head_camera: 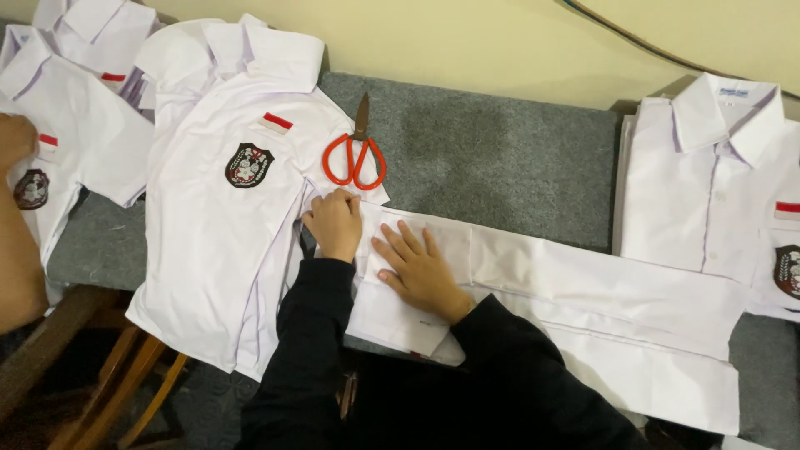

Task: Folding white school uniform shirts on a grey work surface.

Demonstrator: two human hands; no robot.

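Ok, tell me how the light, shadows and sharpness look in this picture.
Head view: soft, even indoor light, no glare on the white shirt; the left hand and right hand cast only faint shadows on the folded white cloth; the scissors look sharp; the lower left corner falls dark.
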